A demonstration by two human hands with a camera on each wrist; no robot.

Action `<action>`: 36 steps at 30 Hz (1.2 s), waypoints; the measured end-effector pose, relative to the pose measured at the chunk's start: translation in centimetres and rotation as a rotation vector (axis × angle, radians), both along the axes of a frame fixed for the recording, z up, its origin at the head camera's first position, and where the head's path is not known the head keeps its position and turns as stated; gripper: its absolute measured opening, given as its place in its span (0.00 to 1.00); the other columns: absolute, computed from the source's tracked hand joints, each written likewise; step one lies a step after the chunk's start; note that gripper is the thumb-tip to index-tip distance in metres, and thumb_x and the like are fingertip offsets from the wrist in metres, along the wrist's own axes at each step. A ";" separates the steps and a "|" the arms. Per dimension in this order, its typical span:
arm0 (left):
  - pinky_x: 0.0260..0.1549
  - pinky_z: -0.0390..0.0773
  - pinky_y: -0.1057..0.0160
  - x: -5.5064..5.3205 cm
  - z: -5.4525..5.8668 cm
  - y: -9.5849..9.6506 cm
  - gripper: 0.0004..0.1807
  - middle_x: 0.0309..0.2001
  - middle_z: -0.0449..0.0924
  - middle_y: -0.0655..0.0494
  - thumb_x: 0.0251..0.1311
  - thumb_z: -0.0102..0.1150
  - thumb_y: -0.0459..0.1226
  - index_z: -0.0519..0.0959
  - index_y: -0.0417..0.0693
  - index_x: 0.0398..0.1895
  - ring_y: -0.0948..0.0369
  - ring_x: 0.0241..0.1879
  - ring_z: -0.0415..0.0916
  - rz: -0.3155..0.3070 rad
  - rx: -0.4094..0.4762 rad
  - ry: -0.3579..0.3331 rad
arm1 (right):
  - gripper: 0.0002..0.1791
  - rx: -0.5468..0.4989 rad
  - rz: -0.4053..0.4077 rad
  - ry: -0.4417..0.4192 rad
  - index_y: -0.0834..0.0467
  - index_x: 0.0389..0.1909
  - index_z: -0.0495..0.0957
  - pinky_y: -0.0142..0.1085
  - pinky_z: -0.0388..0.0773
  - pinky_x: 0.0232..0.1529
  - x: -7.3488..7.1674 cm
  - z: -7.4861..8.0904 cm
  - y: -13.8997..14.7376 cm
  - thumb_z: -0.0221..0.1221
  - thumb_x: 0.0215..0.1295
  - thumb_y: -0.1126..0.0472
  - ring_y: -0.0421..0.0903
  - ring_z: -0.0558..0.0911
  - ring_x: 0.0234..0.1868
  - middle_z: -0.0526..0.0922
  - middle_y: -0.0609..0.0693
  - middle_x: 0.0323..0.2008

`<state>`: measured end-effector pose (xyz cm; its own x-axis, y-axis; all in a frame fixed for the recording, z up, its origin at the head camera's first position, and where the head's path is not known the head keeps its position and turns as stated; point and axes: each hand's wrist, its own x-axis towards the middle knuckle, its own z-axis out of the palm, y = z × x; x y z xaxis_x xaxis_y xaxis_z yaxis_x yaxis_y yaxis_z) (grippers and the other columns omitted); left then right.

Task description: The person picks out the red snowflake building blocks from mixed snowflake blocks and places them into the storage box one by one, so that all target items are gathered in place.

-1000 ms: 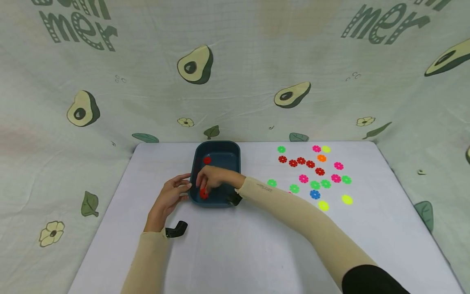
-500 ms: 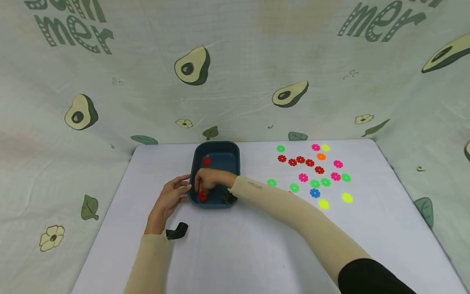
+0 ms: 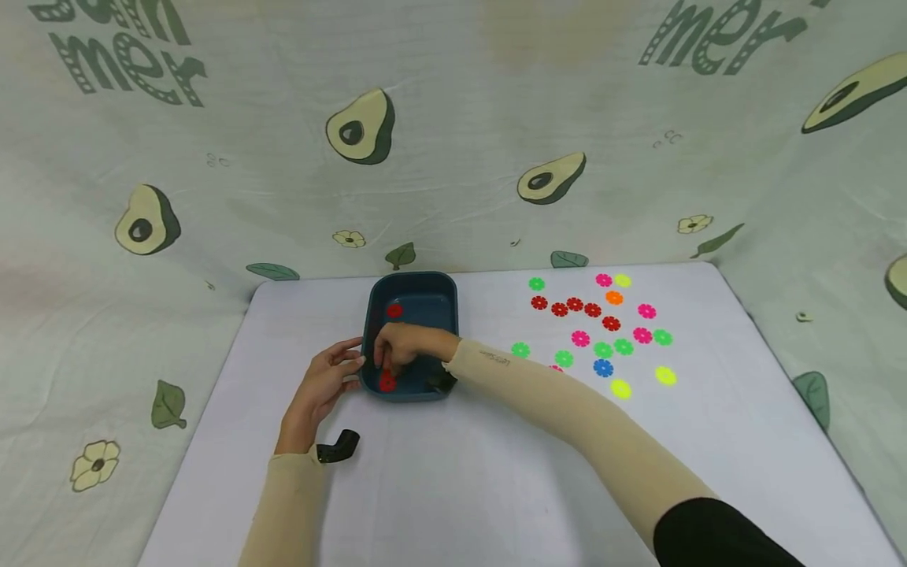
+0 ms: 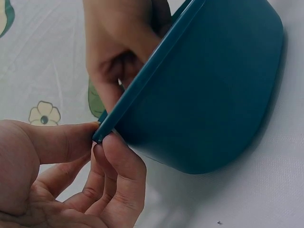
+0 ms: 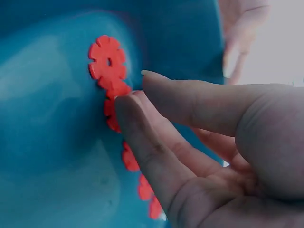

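A dark blue plastic tub [image 3: 434, 305] stands at the left back of the white table. My left hand [image 3: 324, 386] pinches its left rim; in the left wrist view the thumb lies on one side of the rim [image 4: 142, 80] and the fingers on the other. My right hand [image 3: 402, 345] reaches down inside the tub. The right wrist view shows its fingertips touching a red flower-shaped disc [image 5: 111, 111], with the thumb apart from them. Another red disc [image 5: 107, 59] overlaps it, and several more run in a line along the tub floor, partly hidden by the fingers.
On the table's right half lie several loose flower discs: red ones [image 3: 575, 305] in a row, green ones [image 3: 602, 350], pink ones [image 3: 642, 336], yellow ones [image 3: 665, 376], one orange [image 3: 614, 298] and one blue [image 3: 603, 368]. A patterned cloth [image 3: 453, 142] hangs behind.
The nearest red disc in the tub has slid slightly towards the near end, with the right hand beside it. The left hand keeps its hold on the rim. The head view has shifted a little.
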<state>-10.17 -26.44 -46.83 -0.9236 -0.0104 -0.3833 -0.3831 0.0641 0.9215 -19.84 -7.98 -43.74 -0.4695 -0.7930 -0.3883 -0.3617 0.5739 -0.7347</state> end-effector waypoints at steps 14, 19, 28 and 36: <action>0.38 0.82 0.66 0.2 0.2 -0.8 0.31 0.48 0.74 0.60 0.79 0.54 0.31 0.62 0.39 0.81 0.68 0.40 0.75 -0.009 -0.014 -0.008 | 0.15 -0.305 -0.201 0.100 0.71 0.54 0.82 0.35 0.85 0.50 0.5 2.3 9.7 0.65 0.66 0.78 0.51 0.87 0.47 0.86 0.66 0.51; 0.39 0.82 0.66 0.2 0.3 -1.0 0.31 0.49 0.72 0.60 0.79 0.55 0.31 0.61 0.38 0.81 0.68 0.41 0.75 -0.015 -0.017 -0.010 | 0.15 -0.374 -0.406 0.167 0.70 0.53 0.82 0.42 0.86 0.53 0.8 2.2 14.6 0.65 0.66 0.78 0.54 0.87 0.47 0.86 0.64 0.49; 0.38 0.82 0.66 0.3 0.5 -0.9 0.32 0.49 0.74 0.60 0.79 0.55 0.31 0.60 0.39 0.82 0.68 0.39 0.74 -0.017 -0.016 -0.021 | 0.17 -0.343 -0.715 0.235 0.71 0.57 0.81 0.27 0.82 0.46 1.0 0.4 24.1 0.64 0.69 0.76 0.61 0.85 0.52 0.84 0.68 0.54; 0.38 0.81 0.66 -0.1 0.2 -0.2 0.32 0.50 0.72 0.60 0.79 0.55 0.32 0.61 0.41 0.82 0.67 0.40 0.74 -0.022 -0.012 -0.031 | 0.19 -0.168 -0.899 0.300 0.70 0.61 0.78 0.46 0.83 0.56 0.9 -2.9 31.3 0.62 0.72 0.74 0.65 0.82 0.57 0.81 0.69 0.58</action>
